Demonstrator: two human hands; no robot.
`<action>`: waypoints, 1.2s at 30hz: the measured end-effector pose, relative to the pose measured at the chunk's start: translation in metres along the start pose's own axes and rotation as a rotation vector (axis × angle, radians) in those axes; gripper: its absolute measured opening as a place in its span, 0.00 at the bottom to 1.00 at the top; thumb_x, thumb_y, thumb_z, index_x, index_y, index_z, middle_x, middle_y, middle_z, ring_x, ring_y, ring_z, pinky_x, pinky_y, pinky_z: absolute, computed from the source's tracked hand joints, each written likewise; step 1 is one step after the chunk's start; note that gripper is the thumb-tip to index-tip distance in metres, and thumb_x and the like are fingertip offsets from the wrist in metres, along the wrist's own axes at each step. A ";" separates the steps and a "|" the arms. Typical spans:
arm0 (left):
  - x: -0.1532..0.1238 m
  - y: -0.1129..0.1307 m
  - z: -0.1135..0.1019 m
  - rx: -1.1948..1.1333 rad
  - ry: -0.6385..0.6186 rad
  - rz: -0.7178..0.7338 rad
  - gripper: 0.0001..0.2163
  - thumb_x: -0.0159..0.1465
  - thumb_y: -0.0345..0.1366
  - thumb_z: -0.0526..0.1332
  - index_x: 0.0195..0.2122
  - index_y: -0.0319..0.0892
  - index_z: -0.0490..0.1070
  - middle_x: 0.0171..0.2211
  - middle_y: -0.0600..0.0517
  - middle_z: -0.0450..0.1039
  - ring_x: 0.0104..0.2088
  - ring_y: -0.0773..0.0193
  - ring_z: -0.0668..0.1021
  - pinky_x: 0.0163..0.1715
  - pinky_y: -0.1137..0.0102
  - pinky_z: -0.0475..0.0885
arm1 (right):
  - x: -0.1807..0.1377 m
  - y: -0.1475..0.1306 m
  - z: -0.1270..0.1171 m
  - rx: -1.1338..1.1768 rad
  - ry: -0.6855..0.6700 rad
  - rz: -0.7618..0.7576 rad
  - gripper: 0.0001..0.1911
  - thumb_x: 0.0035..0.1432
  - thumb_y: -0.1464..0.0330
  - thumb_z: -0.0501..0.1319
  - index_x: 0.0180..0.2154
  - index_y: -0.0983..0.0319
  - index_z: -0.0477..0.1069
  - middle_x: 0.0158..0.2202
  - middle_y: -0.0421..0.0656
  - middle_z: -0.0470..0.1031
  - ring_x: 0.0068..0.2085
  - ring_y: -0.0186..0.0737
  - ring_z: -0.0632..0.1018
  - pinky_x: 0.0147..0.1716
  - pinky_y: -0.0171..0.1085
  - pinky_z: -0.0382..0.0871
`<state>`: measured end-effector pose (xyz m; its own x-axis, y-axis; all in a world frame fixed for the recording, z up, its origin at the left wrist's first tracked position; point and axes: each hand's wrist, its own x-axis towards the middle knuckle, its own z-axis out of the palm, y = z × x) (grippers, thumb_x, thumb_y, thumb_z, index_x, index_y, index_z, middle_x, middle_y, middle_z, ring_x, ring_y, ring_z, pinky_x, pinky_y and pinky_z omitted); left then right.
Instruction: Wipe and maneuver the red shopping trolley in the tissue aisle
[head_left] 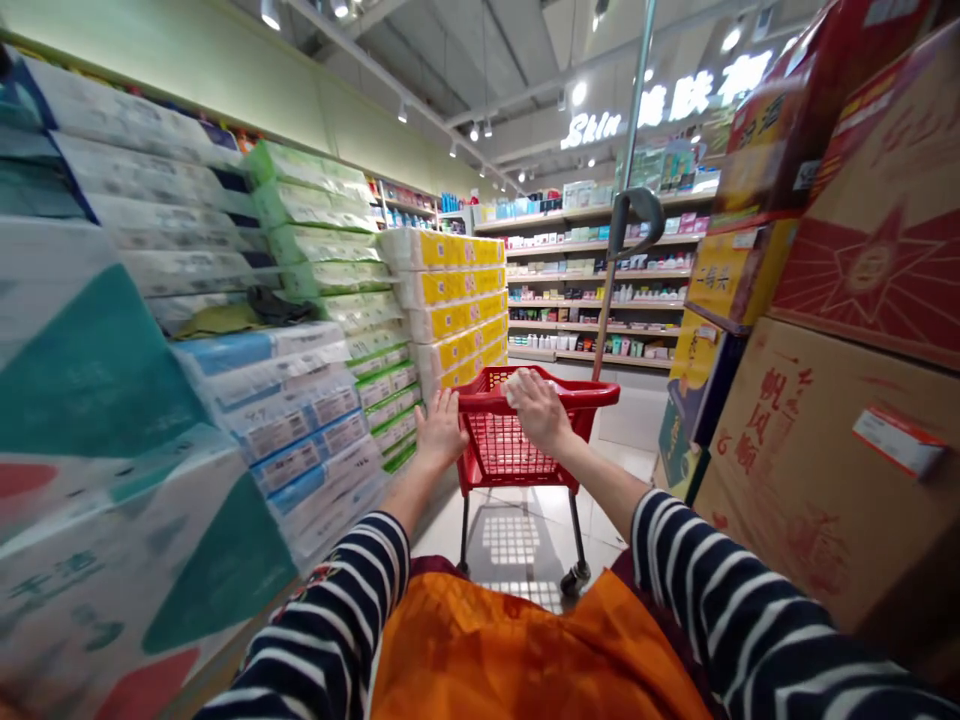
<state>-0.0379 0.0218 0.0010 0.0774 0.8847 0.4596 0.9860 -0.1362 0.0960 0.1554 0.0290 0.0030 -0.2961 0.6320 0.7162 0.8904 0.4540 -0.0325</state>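
Observation:
A red plastic shopping cart (pixel 517 445) stands right in front of me, with a red handle bar (pixel 592 397) across its near side. My left hand (pixel 441 432) is at the left end of that bar, its fingers curled against it. On the middle of the bar, my right hand (pixel 538 408) presses a crumpled white cloth (pixel 515 386) with bent fingers. The cloth is mostly hidden under the hand, and I cannot tell whether it is fabric or paper. Both arms reach forward in striped sleeves, above an orange apron (pixel 525 650).
Wrapped tissue packs (pixel 300 400) are stacked high close on my left, with yellow-and-white packs (pixel 457 300) farther on. Cardboard boxes (pixel 832 430) rise close on my right. A metal pole (pixel 634 110) with a grey hook stands beyond the cart, before product shelves (pixel 555 285).

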 end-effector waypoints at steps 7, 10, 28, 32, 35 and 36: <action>-0.007 0.011 0.004 -0.013 0.037 -0.001 0.31 0.55 0.34 0.54 0.62 0.39 0.52 0.64 0.44 0.49 0.64 0.54 0.53 0.60 0.49 0.49 | -0.007 0.015 -0.007 -0.039 0.054 0.122 0.22 0.58 0.74 0.49 0.53 0.68 0.67 0.61 0.55 0.58 0.62 0.55 0.57 0.57 0.53 0.54; -0.012 0.018 0.004 0.005 0.066 0.023 0.30 0.55 0.34 0.54 0.61 0.39 0.53 0.63 0.44 0.52 0.63 0.53 0.54 0.59 0.49 0.51 | 0.000 -0.018 0.004 -0.004 0.069 -0.001 0.21 0.59 0.74 0.49 0.53 0.67 0.67 0.60 0.53 0.59 0.61 0.52 0.57 0.58 0.51 0.56; -0.010 0.030 0.003 0.012 0.182 0.098 0.26 0.55 0.35 0.55 0.56 0.36 0.61 0.57 0.42 0.63 0.57 0.53 0.63 0.55 0.58 0.59 | -0.002 -0.022 0.008 0.040 0.093 -0.111 0.20 0.60 0.73 0.50 0.53 0.65 0.67 0.60 0.50 0.61 0.62 0.49 0.57 0.59 0.50 0.55; -0.007 0.026 0.011 -0.026 0.159 0.037 0.26 0.58 0.35 0.52 0.58 0.37 0.57 0.61 0.43 0.57 0.61 0.55 0.58 0.58 0.53 0.54 | -0.002 -0.037 0.015 0.048 0.063 -0.191 0.20 0.61 0.73 0.49 0.54 0.65 0.65 0.60 0.50 0.59 0.63 0.47 0.55 0.60 0.48 0.54; -0.007 0.024 0.010 -0.039 0.125 0.056 0.26 0.57 0.34 0.52 0.58 0.38 0.57 0.61 0.43 0.58 0.61 0.55 0.58 0.59 0.51 0.51 | -0.005 -0.022 0.010 0.021 0.063 -0.191 0.21 0.60 0.75 0.49 0.54 0.65 0.65 0.61 0.50 0.59 0.63 0.48 0.55 0.59 0.49 0.54; -0.007 0.023 0.009 -0.041 0.121 0.063 0.26 0.56 0.34 0.53 0.58 0.38 0.57 0.61 0.43 0.58 0.61 0.55 0.59 0.59 0.50 0.51 | -0.006 -0.017 0.009 0.009 0.073 -0.164 0.21 0.60 0.75 0.49 0.54 0.65 0.65 0.60 0.50 0.59 0.62 0.49 0.56 0.59 0.50 0.54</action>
<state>-0.0141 0.0164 -0.0083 0.1184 0.8140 0.5687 0.9728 -0.2100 0.0981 0.1393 0.0231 -0.0067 -0.4109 0.5021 0.7609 0.8289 0.5532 0.0826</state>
